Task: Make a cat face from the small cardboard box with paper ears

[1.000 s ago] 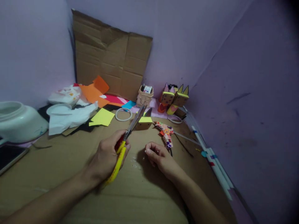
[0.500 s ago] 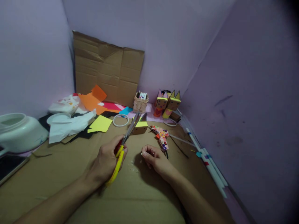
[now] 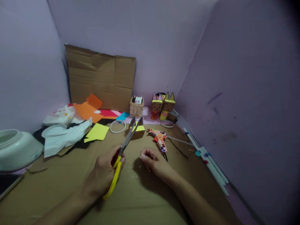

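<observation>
At far left a pale plastic jar point(image 3: 16, 150) lies on its side, beside crumpled white paper point(image 3: 63, 137) and loose orange and yellow sheets point(image 3: 97, 132) at the edge of the cardboard-covered surface point(image 3: 70, 168). The left hand point(image 3: 106, 170) is clamped on the yellow-handled scissors point(image 3: 122, 153), fingers wrapped round the handles near the middle of the surface. The blades stand slightly apart, tips raised. The long axis of the scissors runs from the handle end, low and near the person, up and away to the right, so the tips point toward a small cardboard block with a yellow top point(image 3: 137, 130) just beyond them. The right hand point(image 3: 153, 161) rests on the surface, apart from the left, fingers curled inward; whether it pinches a small piece cannot be told. To cut cleanly from this posture, the blades would best be steadied low and any small piece fed deep between them. Farther right lie a patterned glue gun point(image 3: 159, 139), a small basket of pens point(image 3: 136, 107), two cardboard figures with pointed ears point(image 3: 162, 106) and white rods point(image 3: 208, 162) along the wall.
</observation>
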`<control>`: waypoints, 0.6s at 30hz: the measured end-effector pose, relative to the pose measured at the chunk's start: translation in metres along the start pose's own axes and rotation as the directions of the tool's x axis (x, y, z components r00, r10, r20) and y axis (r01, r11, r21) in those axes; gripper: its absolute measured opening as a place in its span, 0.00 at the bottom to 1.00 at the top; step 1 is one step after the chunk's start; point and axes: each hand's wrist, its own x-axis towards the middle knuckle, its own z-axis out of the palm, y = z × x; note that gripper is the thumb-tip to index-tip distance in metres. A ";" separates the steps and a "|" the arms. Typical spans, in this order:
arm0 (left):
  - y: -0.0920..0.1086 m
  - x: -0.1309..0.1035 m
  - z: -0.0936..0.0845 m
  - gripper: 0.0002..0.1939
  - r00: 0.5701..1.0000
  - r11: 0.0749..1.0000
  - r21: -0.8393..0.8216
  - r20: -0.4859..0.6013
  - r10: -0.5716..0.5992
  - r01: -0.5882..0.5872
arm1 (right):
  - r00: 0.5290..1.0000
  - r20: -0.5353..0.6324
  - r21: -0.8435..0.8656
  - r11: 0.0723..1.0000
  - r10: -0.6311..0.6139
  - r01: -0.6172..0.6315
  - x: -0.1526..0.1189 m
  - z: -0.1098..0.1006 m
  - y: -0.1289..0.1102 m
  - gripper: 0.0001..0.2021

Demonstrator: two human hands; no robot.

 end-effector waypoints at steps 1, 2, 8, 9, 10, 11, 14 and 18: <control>0.000 0.000 0.000 0.11 1.000 1.000 0.000 0.007 0.010 -0.010 | 1.000 -0.010 -0.002 1.000 -0.002 0.002 0.000 0.000 0.000 0.17; 0.000 0.000 -0.001 0.11 1.000 1.000 0.000 0.015 0.019 -0.019 | 1.000 -0.019 -0.005 1.000 -0.004 0.003 0.000 0.000 -0.001 0.17; 0.009 0.002 -0.002 0.10 0.976 0.975 0.071 -0.039 0.214 -0.211 | 0.999 -0.047 -0.014 1.000 -0.007 0.006 -0.002 0.000 -0.003 0.17; 0.012 0.002 -0.001 0.10 0.970 0.967 0.090 -0.036 0.241 -0.237 | 0.999 -0.052 -0.016 1.000 -0.013 0.012 -0.003 -0.001 -0.003 0.17; 0.015 0.002 0.001 0.11 0.966 0.961 0.112 -0.026 0.258 -0.254 | 0.998 -0.053 -0.021 1.000 -0.017 0.016 -0.004 -0.003 -0.003 0.17; 0.017 0.001 0.003 0.12 0.959 0.951 0.135 -0.013 0.282 -0.277 | 0.995 -0.100 -0.046 0.999 -0.026 0.021 -0.004 -0.005 -0.002 0.16; 0.023 -0.003 0.010 0.18 0.927 0.900 0.220 0.074 0.369 -0.376 | 0.967 -0.255 -0.083 0.997 -0.013 -0.009 -0.001 -0.012 0.000 0.18; 0.030 -0.010 0.022 0.18 0.786 0.694 0.376 0.219 0.578 -0.614 | 0.982 -0.185 -0.067 0.996 0.039 -0.052 0.004 -0.022 0.004 0.21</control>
